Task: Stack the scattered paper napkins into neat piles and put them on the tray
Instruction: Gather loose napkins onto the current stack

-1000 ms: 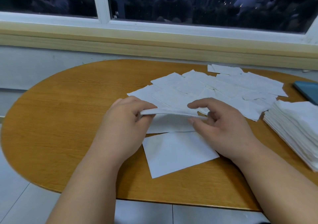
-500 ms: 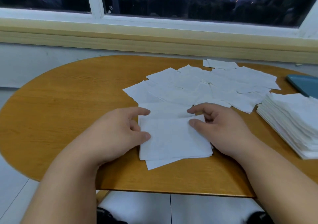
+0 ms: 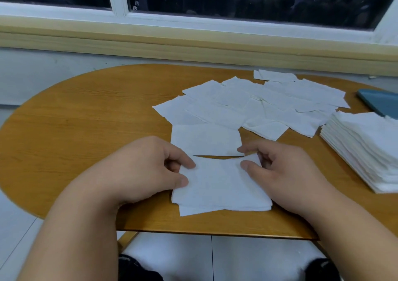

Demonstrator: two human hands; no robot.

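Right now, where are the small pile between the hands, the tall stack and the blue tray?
small pile (image 3: 217,185): head view, middle of its top sheet.
tall stack (image 3: 366,142): head view, its top sheet.
blue tray (image 3: 380,102): head view, bare surface near its rim.

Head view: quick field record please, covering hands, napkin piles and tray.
left hand: grips left edge of the small pile of white paper napkins
right hand: pinches that pile's far right corner
loose white napkins: overlapping, spread beyond the pile
tall white napkin stack: right side of the oval wooden table
flat blue tray: far right, behind the tall stack, partly out of frame
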